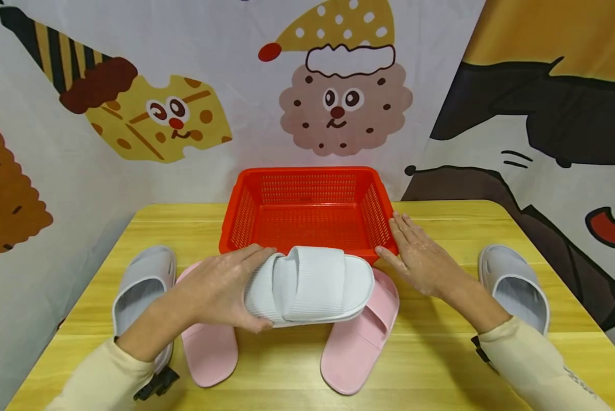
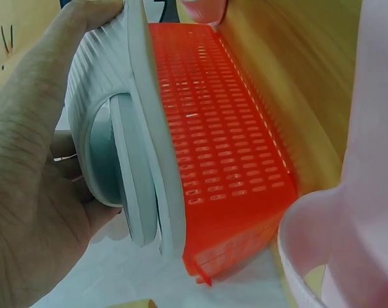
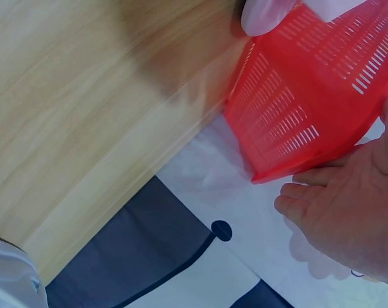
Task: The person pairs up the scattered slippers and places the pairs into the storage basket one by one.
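A pair of white slippers (image 1: 317,285), nested together with two soles showing in the left wrist view, is in my left hand (image 1: 225,285). The thumb grips below and the fingers above, at the left end. The slippers are held sideways, in front of the red basket (image 1: 307,252) and overlapping its front rim in the head view. My right hand (image 1: 420,257) has its fingers extended along the basket's right side, fingertips right at the rim (image 3: 347,153). Inside, the basket shows only its bare mesh walls and floor.
Two pink slippers lie on the wooden table (image 1: 420,354), one at left (image 1: 209,354) partly behind my left hand, another right of centre (image 1: 353,354). Grey clogs stand at the left (image 1: 148,274) and right (image 1: 515,285) edges. A cartoon-printed cloth (image 1: 256,114) hangs behind.
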A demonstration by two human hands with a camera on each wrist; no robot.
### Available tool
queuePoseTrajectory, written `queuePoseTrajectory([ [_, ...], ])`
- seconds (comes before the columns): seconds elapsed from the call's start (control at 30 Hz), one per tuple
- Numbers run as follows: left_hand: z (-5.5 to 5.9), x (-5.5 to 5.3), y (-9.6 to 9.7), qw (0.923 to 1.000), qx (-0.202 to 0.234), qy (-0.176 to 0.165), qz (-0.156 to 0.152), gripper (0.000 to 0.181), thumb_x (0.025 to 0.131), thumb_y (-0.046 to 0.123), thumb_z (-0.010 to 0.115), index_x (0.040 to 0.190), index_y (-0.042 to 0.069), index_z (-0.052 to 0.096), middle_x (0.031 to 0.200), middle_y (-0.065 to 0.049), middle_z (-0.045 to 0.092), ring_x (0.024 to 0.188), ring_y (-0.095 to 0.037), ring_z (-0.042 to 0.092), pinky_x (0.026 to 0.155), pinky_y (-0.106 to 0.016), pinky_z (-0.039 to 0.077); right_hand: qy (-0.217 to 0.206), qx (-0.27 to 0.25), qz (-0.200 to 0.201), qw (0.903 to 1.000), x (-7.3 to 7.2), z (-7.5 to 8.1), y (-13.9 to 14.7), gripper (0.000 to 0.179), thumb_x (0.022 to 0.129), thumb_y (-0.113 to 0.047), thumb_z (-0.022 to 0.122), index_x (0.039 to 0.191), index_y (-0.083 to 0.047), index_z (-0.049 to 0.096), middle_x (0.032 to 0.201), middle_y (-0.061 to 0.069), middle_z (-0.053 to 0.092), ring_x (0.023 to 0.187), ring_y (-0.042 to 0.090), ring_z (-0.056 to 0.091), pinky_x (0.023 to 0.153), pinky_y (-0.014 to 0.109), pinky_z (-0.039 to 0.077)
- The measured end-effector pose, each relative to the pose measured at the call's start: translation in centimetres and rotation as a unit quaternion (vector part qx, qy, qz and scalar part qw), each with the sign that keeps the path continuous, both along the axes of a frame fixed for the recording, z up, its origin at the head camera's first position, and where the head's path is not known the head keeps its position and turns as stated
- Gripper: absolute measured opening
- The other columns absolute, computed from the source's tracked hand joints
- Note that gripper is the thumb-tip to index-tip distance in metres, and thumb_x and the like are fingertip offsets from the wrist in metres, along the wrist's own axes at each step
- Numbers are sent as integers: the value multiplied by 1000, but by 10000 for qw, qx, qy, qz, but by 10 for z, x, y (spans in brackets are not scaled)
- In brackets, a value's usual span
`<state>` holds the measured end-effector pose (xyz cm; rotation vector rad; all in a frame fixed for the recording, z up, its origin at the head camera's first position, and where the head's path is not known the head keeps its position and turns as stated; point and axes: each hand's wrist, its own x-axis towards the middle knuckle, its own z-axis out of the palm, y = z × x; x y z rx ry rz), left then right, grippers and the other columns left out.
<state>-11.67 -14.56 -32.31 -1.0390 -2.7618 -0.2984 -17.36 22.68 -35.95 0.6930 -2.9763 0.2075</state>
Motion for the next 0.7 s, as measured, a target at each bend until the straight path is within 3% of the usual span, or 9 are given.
queuePoseTrajectory([
  [0.4, 19, -10, -2, 9989, 453, 63, -111, 98, 51, 64, 71, 130, 13, 43, 113, 8, 48, 82, -4, 48, 66, -22, 45, -112, -63, -12, 9999, 1, 1, -1, 78, 91, -52, 37, 142, 3, 16, 148, 16, 10, 134, 31, 4, 104, 46, 13],
  [0.7, 21, -29, -4, 9987, 510, -44, -72, 98, 54, 62, 71, 132, 13, 39, 112, 8, 45, 83, -6, 46, 66, -25, 47, -175, -34, -28, 9998, -1, 1, 0, 81, 90, -57, 30, 142, 3, 14, 148, 16, 8, 135, 27, -1, 105, 44, 11],
])
